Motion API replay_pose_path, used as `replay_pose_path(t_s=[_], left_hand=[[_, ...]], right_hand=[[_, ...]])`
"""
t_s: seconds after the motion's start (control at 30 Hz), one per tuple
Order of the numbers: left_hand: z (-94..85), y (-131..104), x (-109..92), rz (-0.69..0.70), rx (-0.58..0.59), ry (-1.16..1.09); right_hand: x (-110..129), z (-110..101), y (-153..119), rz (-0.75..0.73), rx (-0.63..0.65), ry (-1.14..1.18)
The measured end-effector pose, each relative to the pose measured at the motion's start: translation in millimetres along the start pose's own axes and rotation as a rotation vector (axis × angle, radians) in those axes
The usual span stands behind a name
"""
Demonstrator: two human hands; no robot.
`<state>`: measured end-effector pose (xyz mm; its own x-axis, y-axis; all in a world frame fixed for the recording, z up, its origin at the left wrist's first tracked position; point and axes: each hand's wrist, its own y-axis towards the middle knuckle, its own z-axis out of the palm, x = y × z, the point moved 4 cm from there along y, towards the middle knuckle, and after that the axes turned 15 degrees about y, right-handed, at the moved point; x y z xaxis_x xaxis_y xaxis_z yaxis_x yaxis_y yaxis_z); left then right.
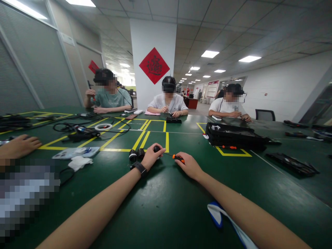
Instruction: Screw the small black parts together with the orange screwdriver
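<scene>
My left hand (152, 156), with a black watch on the wrist, is closed on a small dark round part (156, 149). Between the fingers of my right hand (188, 164) is an orange and black screwdriver (178, 158). Its thin shaft points left toward the dark part; whether the tip touches it cannot be made out. Two black cylindrical parts (137, 155) stand on the green table (166, 214) just left of my left hand.
Black housings (233, 134) are stacked at the right, near a dark flat part (292, 164). A phone (75, 152), tissue (80, 163) and cables lie left. A neighbour's hand (20, 146) rests at far left. Three people sit opposite. A blue-white strap (233, 223) lies below my right forearm.
</scene>
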<state>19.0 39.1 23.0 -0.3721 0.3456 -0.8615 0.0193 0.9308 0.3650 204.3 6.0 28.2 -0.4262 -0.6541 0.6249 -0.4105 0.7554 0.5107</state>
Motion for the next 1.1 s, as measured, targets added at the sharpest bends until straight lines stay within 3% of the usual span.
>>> replay_pose_path(t_s=[0.27,0.7,0.9,1.1], left_hand=[[-0.1,0.1,-5.3,0.060,0.013,0.110],[-0.7,0.9,-0.8,0.054,-0.013,0.099],[-0.8,0.7,-1.4,0.058,-0.011,0.103],[0.4,2.6,3.3,0.061,-0.001,0.107]], right_hand=[[-5.4,-1.1,2.6,0.051,-0.016,0.008],[-3.3,0.6,2.6,0.065,0.005,0.047],[0.4,0.2,3.2,-0.015,0.011,-0.017],[-2.6,-0.6,2.5,0.004,0.009,0.058]])
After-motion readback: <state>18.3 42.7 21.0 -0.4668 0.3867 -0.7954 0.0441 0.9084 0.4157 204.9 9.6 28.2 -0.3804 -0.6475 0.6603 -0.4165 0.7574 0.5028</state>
